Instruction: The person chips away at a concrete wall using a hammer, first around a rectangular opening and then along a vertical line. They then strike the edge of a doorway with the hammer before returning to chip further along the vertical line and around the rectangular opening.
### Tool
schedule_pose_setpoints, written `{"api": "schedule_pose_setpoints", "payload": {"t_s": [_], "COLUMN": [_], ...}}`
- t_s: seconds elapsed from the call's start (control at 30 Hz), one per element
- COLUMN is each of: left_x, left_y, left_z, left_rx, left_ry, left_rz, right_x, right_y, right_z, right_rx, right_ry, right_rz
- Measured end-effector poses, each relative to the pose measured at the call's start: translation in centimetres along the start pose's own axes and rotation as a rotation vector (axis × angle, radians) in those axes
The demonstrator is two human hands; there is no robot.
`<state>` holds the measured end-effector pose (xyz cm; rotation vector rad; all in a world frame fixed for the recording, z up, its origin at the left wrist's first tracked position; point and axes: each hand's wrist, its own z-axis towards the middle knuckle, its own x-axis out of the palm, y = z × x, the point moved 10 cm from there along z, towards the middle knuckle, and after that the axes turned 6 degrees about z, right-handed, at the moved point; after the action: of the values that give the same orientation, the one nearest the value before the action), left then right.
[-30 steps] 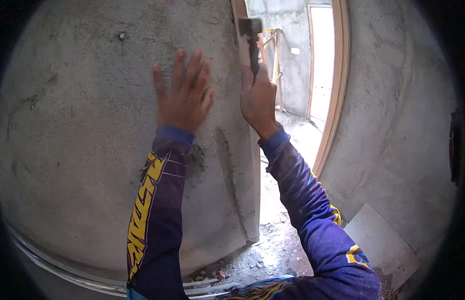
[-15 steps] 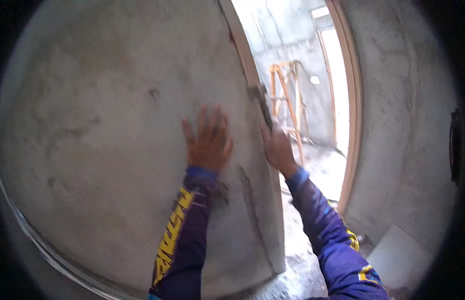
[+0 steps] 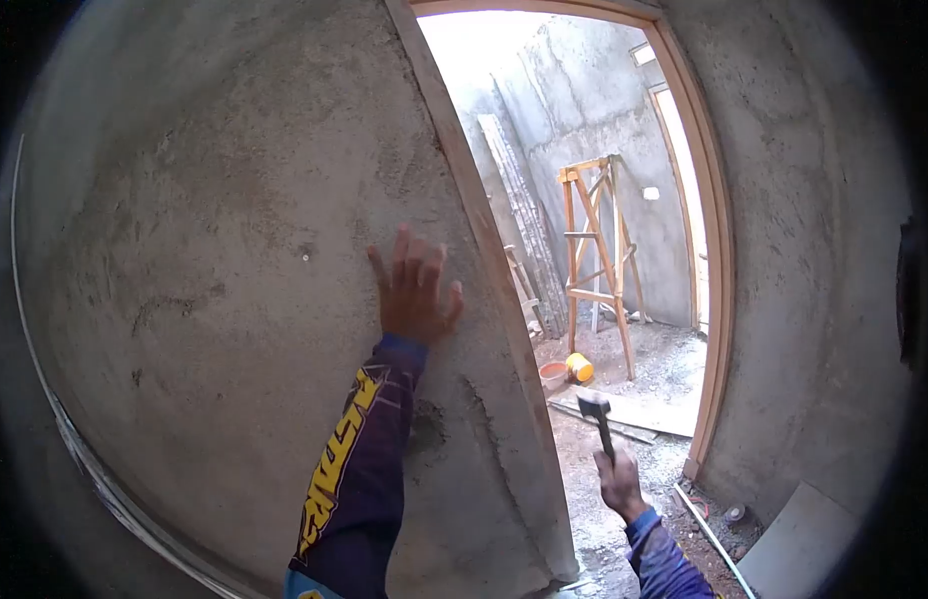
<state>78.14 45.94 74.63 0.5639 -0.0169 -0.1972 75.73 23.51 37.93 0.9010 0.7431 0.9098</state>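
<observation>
My left hand [image 3: 416, 290] rests on the grey plastered wall [image 3: 264, 349] with its fingers spread, holding nothing. Low in the doorway, my right hand [image 3: 621, 479] is wrapped round the dark handle of a hammer [image 3: 594, 407], whose head points up and stands clear of the wall. Between the two hands runs the wooden door frame [image 3: 484, 235] along the wall's edge. A rough groove [image 3: 489, 429] marks the plaster below and right of my left hand.
Through the doorway stand a wooden trestle [image 3: 594, 240] and leaning boards [image 3: 524, 220]. A yellow bucket [image 3: 580, 367] and a reddish basin [image 3: 553, 373] sit on the floor. A pale pipe [image 3: 713, 539] and a grey panel [image 3: 798, 544] lie at the lower right.
My right hand has moved down and away from the door frame's left side with the hammer. My left hand stays on the wall. The view has shifted, showing more of the room beyond.
</observation>
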Motion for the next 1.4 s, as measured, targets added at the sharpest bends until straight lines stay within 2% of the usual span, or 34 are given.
{"api": "schedule_pose_setpoints", "payload": {"t_s": [0.03, 0.1, 0.17, 0.27, 0.33, 0.37, 0.4, 0.43, 0.47, 0.5, 0.53, 0.57, 0.6, 0.67, 0.73, 0.77, 0.8, 0.93, 1.0, 1.13, 1.2, 1.23, 1.27, 1.3, 1.33, 1.4], "left_x": [-1.0, 0.2, 0.8, 2.1, 2.3, 1.4, -0.6, -1.8, -0.6, 2.4, 4.2, 4.1, 4.3, 4.9, 2.9, 2.0, 2.1, 4.3, 5.6, 5.4, 5.5, 5.6, 5.8, 5.8, 6.0, 8.1], "left_y": [-0.3, 0.3, 0.3, 0.2, -0.6, -1.9, -4.4, -6.3, -6.6, -7.0, -7.2, -6.5, -6.3, -6.3, -7.7, -8.5, -8.7, -7.2, -7.4, -7.1, -6.9, -7.6, -8.5, -9.5, -10.5, -14.7], "left_z": [0.4, -0.3, -2.3, -1.6, -0.9, -0.5, 0.4, 0.9, 0.9, 0.4, -0.4, 0.3, 0.7, 0.0, 0.3, 0.5, 0.4, -0.9, -1.1, -1.2, -1.8, -2.8, -4.1, -5.8, -8.3, -14.7], "left_rx": [0.028, 0.033, 0.005, 0.016, 0.006, 0.001, 0.063, 0.125, 0.126, 0.142, 0.150, 0.062, 0.062, 0.081, 0.118, 0.160, 0.162, 0.072, 0.119, 0.085, -0.013, -0.034, -0.032, -0.035, -0.072, 0.054], "left_ry": [-0.072, -0.086, -0.067, 0.036, 0.103, 0.102, 0.014, -0.074, -0.077, 0.012, 0.109, 0.135, 0.128, 0.185, 0.141, 0.091, 0.084, 0.179, 0.287, 0.286, 0.353, 0.389, 0.423, 0.458, 0.504, 0.710], "left_rz": [0.006, 0.002, 0.003, 0.006, 0.061, 0.075, -0.020, -0.117, -0.108, -0.083, -0.059, -0.130, -0.123, -0.066, -0.085, -0.113, -0.109, -0.035, -0.011, 0.038, 0.028, 0.019, -0.012, -0.038, -0.036, -0.146], "right_x": [-0.8, -1.1, -1.3, -2.0, -2.9, -3.0, -2.3, -2.6, -2.2, -2.1, -2.2, -2.5, -3.2, -3.4, -5.5, -5.4, -5.8, -6.5, -6.5, -6.6, -6.6, -5.9, -5.2, -5.9, -4.4, -4.8], "right_y": [-0.5, -3.9, -7.7, -10.9, -13.9, -17.8, -20.9, -18.6, -19.1, -19.8, -23.7, -27.5, -25.8, -25.9, -18.1, -18.7, -19.4, -20.9, -21.7, -24.2, -26.2, -26.3, -26.6, -28.2, -27.0, -21.8], "right_z": [-1.0, -3.4, -5.2, -9.1, -11.3, -13.0, -13.4, -12.5, -13.9, -16.1, -16.2, -16.7, -16.3, -17.6, -16.1, -16.2, -16.4, -16.8, -17.5, -18.8, -20.1, -20.6, -21.4, -22.0, -24.0, -22.8], "right_rx": [0.001, 0.173, 0.093, 0.283, 0.252, 0.208, 0.159, 0.142, 0.430, 0.722, 0.571, 0.406, 0.242, 0.260, 0.271, 0.384, 0.405, 0.375, 0.390, 0.387, 0.303, 0.070, -0.062, 0.531, 1.100, 1.019], "right_ry": [-0.016, -0.036, -0.084, -0.064, -0.081, -0.002, 0.067, 0.065, 0.253, 0.444, 0.321, 0.208, 0.109, 0.127, 0.142, 0.252, 0.262, 0.268, 0.285, 0.317, 0.370, 0.455, 0.534, 0.479, 0.343, 0.436], "right_rz": [-0.033, -0.011, -0.079, -0.034, -0.124, -0.136, -0.141, -0.133, -0.196, -0.263, -0.213, -0.175, -0.155, -0.163, -0.200, -0.158, -0.153, -0.183, -0.187, -0.205, -0.292, -0.537, -0.700, -0.112, 0.478, 0.369]}}
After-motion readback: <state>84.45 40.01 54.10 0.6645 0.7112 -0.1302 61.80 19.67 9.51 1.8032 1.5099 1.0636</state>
